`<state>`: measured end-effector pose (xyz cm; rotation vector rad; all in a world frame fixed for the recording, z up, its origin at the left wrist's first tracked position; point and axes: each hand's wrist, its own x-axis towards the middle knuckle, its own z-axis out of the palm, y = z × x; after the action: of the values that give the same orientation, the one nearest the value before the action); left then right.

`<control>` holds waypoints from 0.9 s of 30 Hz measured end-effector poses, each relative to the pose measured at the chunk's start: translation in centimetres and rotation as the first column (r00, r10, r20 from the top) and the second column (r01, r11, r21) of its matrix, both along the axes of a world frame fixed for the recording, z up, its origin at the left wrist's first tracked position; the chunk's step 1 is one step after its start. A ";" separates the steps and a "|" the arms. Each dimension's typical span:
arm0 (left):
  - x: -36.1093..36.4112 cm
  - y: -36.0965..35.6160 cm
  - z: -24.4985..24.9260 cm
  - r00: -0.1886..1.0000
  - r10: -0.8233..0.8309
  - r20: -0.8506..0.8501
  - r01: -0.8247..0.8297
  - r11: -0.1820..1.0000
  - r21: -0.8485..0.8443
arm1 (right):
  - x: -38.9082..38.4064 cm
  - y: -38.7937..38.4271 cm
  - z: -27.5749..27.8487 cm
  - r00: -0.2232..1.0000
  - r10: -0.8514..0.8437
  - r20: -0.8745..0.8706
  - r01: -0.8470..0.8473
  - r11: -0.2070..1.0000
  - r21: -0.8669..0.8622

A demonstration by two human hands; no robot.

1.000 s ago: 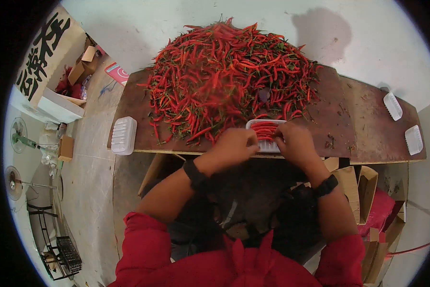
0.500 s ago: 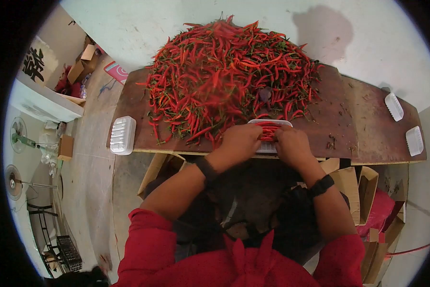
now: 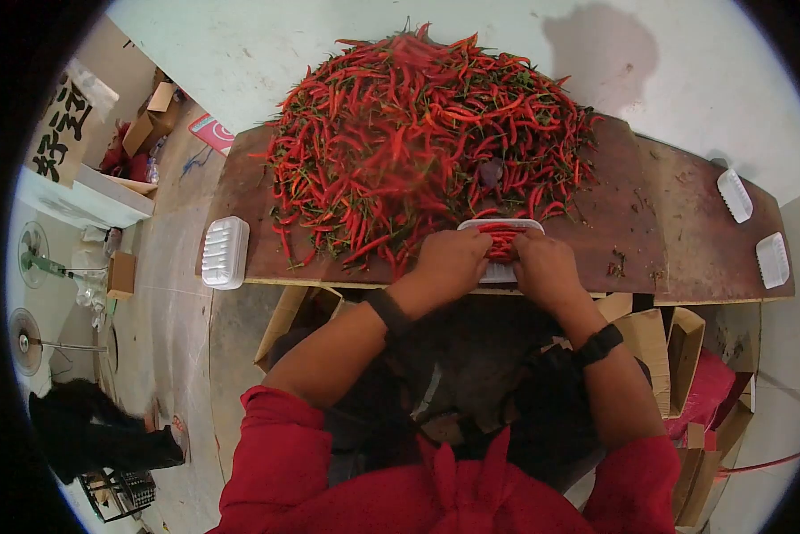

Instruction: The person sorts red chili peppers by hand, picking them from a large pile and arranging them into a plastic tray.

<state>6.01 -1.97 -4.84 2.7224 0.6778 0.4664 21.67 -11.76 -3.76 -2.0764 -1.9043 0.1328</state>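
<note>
A white plastic tray (image 3: 500,275) lies at the table's front edge, with a row of red chili peppers (image 3: 501,240) laid across its far part. At the left end of that row, my left hand (image 3: 453,262) has its fingers closed on the chili peppers. My right hand (image 3: 545,265) grips their right end, thumb and fingers bent inward. The fingertips are partly hidden. Just beyond the tray rises a large heap of red chili peppers (image 3: 400,133) with green stems. A small dark purplish thing (image 3: 490,173) rests on the heap's near right side.
A stack of white trays (image 3: 226,253) stands at the table's left end. Two more trays (image 3: 735,196) lie at the right end. Cardboard boxes (image 3: 645,351) are under the table. At lower left, a person in black trousers (image 3: 106,436) is near two fans (image 3: 26,341).
A person in dark clothing has come into view at the lower left. My hands stay at the tray with almost no shift, and the view has tilted slightly.
</note>
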 end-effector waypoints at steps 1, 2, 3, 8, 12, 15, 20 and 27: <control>0.0 0.0 0.1 1.000 0.000 0.000 0.000 1.000 0.000 | 0.1 0.0 -0.2 1.000 0.011 -0.001 -0.011 1.000 0.009; 0.0 0.0 0.2 1.000 0.000 -0.007 0.000 1.000 -0.003 | 0.1 0.1 -0.4 1.000 0.011 -0.001 -0.011 1.000 0.010; 0.0 0.0 0.3 1.000 0.001 -0.013 -0.001 1.000 -0.005 | 0.2 0.2 -0.7 1.000 0.004 0.017 -0.004 1.000 0.006; -0.2 0.1 0.2 1.000 -0.004 -0.004 0.005 1.000 0.007 | 0.3 0.1 -0.5 0.999 -0.009 0.040 0.009 1.000 -0.008; -1.2 1.1 1.9 0.999 0.029 0.032 -0.028 0.999 -0.032 | 1.7 -0.1 0.8 0.997 -0.073 -0.029 0.074 0.997 0.037; -2.3 2.7 2.9 0.988 0.148 0.034 -0.147 0.989 -0.025 | 3.2 -0.3 1.5 0.982 -0.168 -0.086 0.174 0.982 0.078; -6.2 5.5 4.6 0.977 0.206 0.063 -0.205 0.979 -0.020 | 3.2 -1.0 2.6 0.976 -0.204 -0.080 0.206 0.978 0.016; -10.1 6.7 5.5 0.941 0.271 -0.201 -0.307 0.936 -0.174 | 0.9 -0.6 2.4 0.994 -0.109 -0.012 0.109 0.993 -0.036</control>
<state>-4.05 4.69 0.62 2.4964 1.1199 0.2077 22.53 -12.41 -1.38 -2.1914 -1.7885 0.1565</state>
